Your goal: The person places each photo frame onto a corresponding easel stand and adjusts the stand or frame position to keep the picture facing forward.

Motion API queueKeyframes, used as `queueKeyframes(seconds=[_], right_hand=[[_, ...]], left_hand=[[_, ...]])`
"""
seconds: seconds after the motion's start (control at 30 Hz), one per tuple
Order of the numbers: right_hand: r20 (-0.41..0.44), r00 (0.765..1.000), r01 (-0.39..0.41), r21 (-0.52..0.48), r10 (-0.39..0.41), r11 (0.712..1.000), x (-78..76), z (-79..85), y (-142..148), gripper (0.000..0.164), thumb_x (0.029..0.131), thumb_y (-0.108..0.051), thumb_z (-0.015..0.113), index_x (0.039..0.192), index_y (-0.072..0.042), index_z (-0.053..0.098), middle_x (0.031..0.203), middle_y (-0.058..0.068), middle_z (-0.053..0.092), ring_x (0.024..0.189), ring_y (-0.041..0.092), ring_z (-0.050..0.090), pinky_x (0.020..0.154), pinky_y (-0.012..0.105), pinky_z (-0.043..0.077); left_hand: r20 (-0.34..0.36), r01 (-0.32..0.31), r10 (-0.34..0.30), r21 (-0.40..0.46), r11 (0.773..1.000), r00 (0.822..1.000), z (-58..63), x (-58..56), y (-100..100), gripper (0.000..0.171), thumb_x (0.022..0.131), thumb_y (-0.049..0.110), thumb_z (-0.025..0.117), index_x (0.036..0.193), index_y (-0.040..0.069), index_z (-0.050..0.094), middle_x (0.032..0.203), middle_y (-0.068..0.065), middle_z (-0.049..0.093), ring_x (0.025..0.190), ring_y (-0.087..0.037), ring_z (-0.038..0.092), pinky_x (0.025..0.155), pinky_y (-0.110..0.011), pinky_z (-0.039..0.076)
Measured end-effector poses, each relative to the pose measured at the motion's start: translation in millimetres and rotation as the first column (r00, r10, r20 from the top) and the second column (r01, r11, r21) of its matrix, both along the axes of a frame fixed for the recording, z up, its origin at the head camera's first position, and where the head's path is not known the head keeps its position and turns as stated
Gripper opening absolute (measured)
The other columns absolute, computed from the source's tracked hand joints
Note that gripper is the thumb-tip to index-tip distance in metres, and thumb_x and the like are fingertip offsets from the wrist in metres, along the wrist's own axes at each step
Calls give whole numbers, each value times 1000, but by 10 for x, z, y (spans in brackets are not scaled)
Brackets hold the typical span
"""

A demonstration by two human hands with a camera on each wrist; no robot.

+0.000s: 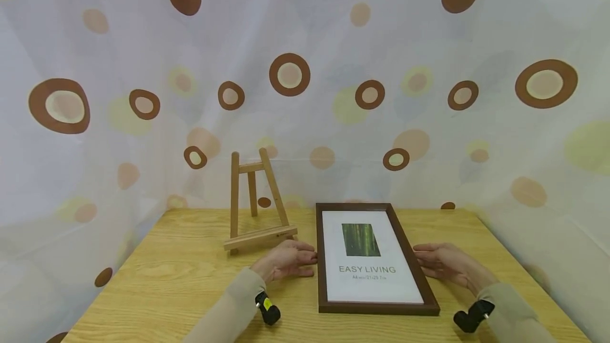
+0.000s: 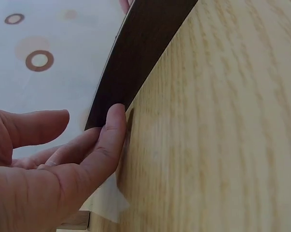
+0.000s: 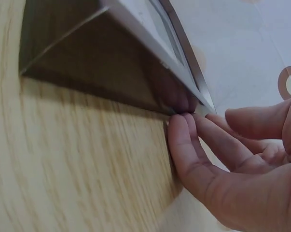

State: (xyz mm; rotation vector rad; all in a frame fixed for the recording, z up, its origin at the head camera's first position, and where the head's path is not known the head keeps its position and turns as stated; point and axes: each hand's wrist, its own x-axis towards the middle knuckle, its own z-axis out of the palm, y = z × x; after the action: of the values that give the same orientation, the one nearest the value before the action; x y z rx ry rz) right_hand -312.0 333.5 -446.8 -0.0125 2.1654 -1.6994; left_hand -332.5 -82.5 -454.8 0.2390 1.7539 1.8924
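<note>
A dark brown picture frame [image 1: 376,308] lies flat on the wooden table, holding a white insert [image 1: 374,290] printed "EASY LIVING" with a small forest picture. My left hand [image 1: 288,261] is at its left side; in the left wrist view the fingertips [image 2: 115,116] touch the frame's dark side wall [image 2: 131,58] low near the tabletop, thumb raised away from it. On the opposite side, my right hand [image 1: 450,264] has its fingertips [image 3: 176,125] against the lower edge of the frame's other side wall [image 3: 102,67], thumb likewise apart. Both hands have extended, slightly bent fingers.
A small wooden easel [image 1: 260,237] stands upright behind and left of the frame, its ledge close to my left hand. The wooden table [image 1: 167,269] backs onto a white curtain [image 1: 324,30] with brown and pastel circles, which also hangs along both sides.
</note>
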Motion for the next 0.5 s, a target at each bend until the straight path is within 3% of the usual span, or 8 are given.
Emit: queueKeyframes(seconds=[0.17, 0.3, 0.5], right_hand=[[22, 1000, -7, -43, 8, 999, 22, -15, -11, 61, 101, -8, 51, 147, 17, 21, 148, 30, 40, 111, 14, 60, 97, 37, 52], [59, 998, -3, -92, 9, 996, 55, 1, -19, 67, 98, -8, 55, 150, 12, 19, 152, 29, 34, 110, 15, 60, 95, 44, 52], [59, 995, -74, -94, 80, 993, 62, -17, 7, 74, 98, -9, 56, 153, 8, 11, 158, 34, 5, 127, 33, 51, 99, 53, 50]], left_hand=[[4, -5, 6, -11, 1000, 1000, -22, 2, -9, 45, 97, -4, 52, 140, -15, 41, 134, -25, 52, 115, -25, 59, 96, -44, 55], [12, -15, 15, 11, 1000, 1000, -38, 14, -19, 48, 96, -7, 52, 142, -13, 39, 143, -29, 46, 121, -29, 58, 95, -47, 55], [38, -24, 21, 64, 998, 999, -49, 41, -23, 61, 91, -14, 55, 147, -11, 31, 154, -30, 28, 111, -34, 64, 96, -49, 53]])
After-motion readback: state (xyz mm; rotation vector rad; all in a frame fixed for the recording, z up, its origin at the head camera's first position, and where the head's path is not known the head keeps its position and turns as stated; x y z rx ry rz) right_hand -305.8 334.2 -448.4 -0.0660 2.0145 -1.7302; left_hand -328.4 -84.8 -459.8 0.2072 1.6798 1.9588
